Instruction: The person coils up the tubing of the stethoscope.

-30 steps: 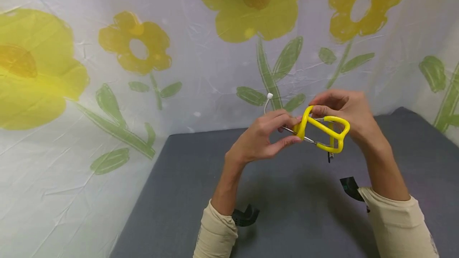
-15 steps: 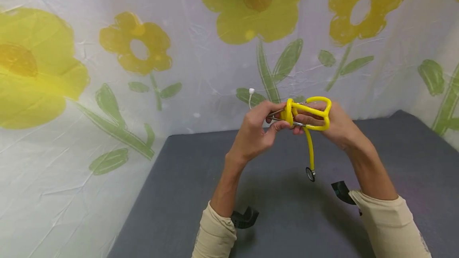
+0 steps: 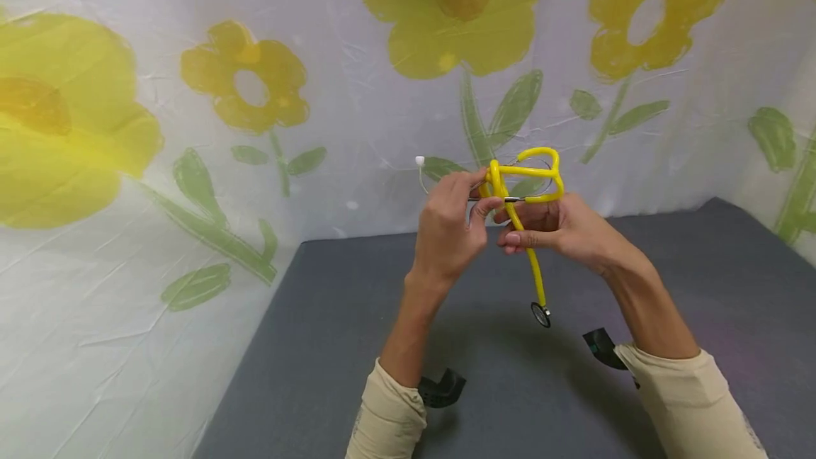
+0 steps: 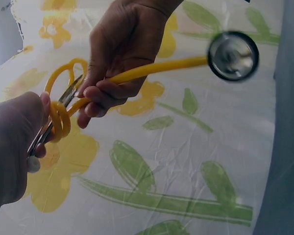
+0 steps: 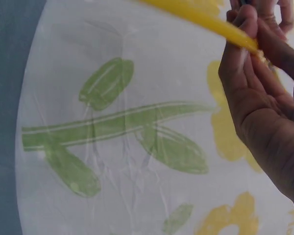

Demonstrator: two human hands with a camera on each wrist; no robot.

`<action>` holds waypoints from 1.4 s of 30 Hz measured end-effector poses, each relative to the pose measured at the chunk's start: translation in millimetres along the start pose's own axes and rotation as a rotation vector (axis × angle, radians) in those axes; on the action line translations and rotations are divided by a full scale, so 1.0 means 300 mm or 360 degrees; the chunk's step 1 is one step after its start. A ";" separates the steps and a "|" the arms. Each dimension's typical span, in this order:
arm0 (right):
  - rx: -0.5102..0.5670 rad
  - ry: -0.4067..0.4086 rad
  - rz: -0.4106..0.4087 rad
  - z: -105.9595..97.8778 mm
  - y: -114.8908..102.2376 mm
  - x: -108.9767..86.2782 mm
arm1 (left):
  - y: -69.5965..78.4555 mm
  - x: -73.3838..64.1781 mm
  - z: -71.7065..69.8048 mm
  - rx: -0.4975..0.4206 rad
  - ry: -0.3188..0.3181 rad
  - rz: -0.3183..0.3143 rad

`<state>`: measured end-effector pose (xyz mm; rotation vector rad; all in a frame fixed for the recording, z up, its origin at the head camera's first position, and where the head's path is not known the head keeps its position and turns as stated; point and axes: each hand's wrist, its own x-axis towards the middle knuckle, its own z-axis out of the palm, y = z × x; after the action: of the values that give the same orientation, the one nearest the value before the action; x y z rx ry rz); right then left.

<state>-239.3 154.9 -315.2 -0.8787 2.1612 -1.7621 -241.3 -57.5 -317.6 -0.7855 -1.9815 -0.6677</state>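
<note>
A stethoscope [image 3: 535, 271] with yellow tubing is held up in front of me, its tube wound round the metal ear tubes. My left hand [image 3: 449, 225] pinches the wound part between thumb and fingers, and a white eartip [image 3: 419, 160] sticks out beyond that hand. Lower down, my right hand [image 3: 564, 229] holds the hanging tube between thumb and fingers. The round chestpiece [image 4: 232, 56] dangles at the tube's free end, over the grey surface in the head view. In the right wrist view, the tube [image 5: 201, 19] runs out from my right fingers.
A grey cloth-covered table [image 3: 344, 317] lies below the hands. Behind it hangs a whitish sheet [image 3: 357, 126] printed with yellow flowers and green leaves. Black wrist mounts [image 3: 442, 388] stick out at both sleeves.
Both hands have moved left with the stethoscope. The right hand has gone from the upper loop down to the tube below the wound part. The chestpiece end now hangs lower and in plain sight.
</note>
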 end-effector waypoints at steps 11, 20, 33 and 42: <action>-0.0770 -0.0141 -0.0099 0.047 -0.059 -0.032 | -0.038 0.004 -0.016 0.0382 -0.0021 -0.0051; -0.1509 0.0534 -0.0701 0.061 -0.079 -0.055 | -0.044 0.003 -0.016 0.0441 -0.0356 0.0108; -0.1724 0.1123 -0.0996 0.035 -0.048 -0.031 | -0.008 0.008 0.008 0.0214 -0.0608 0.0415; -0.1270 0.1018 -0.0941 -0.007 -0.049 -0.051 | 0.000 0.011 -0.004 0.0058 -0.0619 0.0541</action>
<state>-223.7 163.7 -303.8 -1.3705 3.4342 -1.4937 -242.1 -57.5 -314.2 -1.2693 -2.1187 -0.2911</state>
